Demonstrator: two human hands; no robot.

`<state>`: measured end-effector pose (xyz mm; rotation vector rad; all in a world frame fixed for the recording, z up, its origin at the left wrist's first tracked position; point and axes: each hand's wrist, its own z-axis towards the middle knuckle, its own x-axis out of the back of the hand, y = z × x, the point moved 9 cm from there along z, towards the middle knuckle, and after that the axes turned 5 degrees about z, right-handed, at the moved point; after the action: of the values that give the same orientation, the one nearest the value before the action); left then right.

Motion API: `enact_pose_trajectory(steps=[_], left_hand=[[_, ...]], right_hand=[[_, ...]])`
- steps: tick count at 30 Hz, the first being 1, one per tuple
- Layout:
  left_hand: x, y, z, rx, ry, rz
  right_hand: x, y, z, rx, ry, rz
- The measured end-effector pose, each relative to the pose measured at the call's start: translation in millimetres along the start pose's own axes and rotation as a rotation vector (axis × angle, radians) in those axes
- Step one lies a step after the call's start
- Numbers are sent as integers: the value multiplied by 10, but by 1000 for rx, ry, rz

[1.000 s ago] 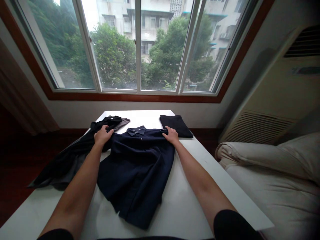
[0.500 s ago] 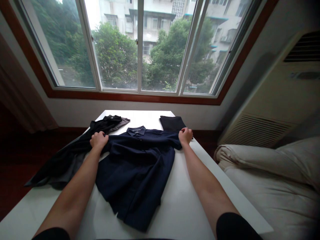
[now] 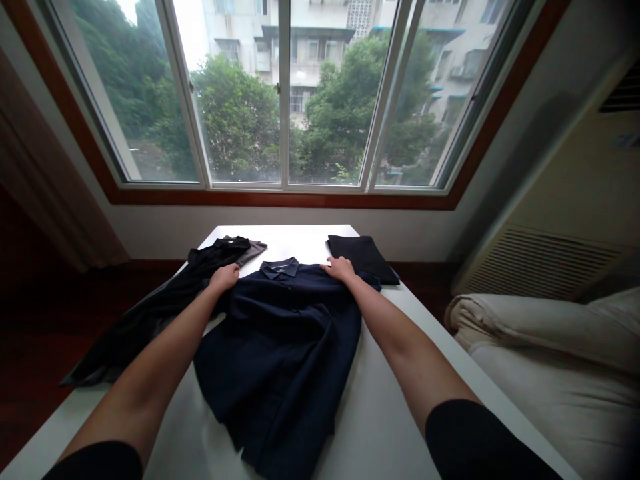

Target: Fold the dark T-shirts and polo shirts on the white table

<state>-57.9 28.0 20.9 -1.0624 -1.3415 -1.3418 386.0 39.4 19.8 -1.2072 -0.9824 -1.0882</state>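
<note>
A dark navy short-sleeved shirt [image 3: 285,347] lies spread face up, its collar at the far end and its hem towards me. Soft folds run across its front. My left hand [image 3: 225,277] is closed on the shirt's left shoulder edge, beside the collar. At the opposite shoulder, my right hand [image 3: 340,268] pinches the cloth near the top seam. Both hands cover the fabric under their fingers. The right sleeve end shows beyond my right wrist.
Dark and grey garments [image 3: 150,320] lie in a loose heap along the left edge of the white table [image 3: 390,413], partly hanging over. A folded black cloth [image 3: 363,257] rests at the far right corner. Right of the table stands a cream-covered sofa [image 3: 550,373]; a window lies ahead.
Both hands have moved inward from the sleeve ends to the shirt's shoulders, closer to the collar. The shirt remains spread out on the table. The view has shifted slightly.
</note>
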Motion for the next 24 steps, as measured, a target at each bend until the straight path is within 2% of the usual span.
enact_pose_trajectory(steps=[4, 7, 10, 12, 15, 17, 20, 24], left_hand=[[-119, 31, 62, -26, -125, -7], [-178, 127, 11, -79, -227, -18], [-124, 186, -57, -102, -261, -20], [42, 179, -55, -100, -207, -23], [489, 111, 14, -79, -70, -37], [891, 63, 55, -53, 22, -70], [1702, 78, -40, -41, 269, -156], [2886, 270, -630, -45, 699, -215]], right_hand=[[-32, -153, 6, 18, -91, 14], [76, -248, -19, 39, -91, 29], [387, -308, -65, 57, 11, 26], [704, -335, -126, 71, 128, 16], [1266, -378, -289, 124, 316, 9], [1660, -393, -438, 162, 432, 5], [2267, -416, -707, 214, 599, -6], [3132, -477, -1153, 231, 837, 10]])
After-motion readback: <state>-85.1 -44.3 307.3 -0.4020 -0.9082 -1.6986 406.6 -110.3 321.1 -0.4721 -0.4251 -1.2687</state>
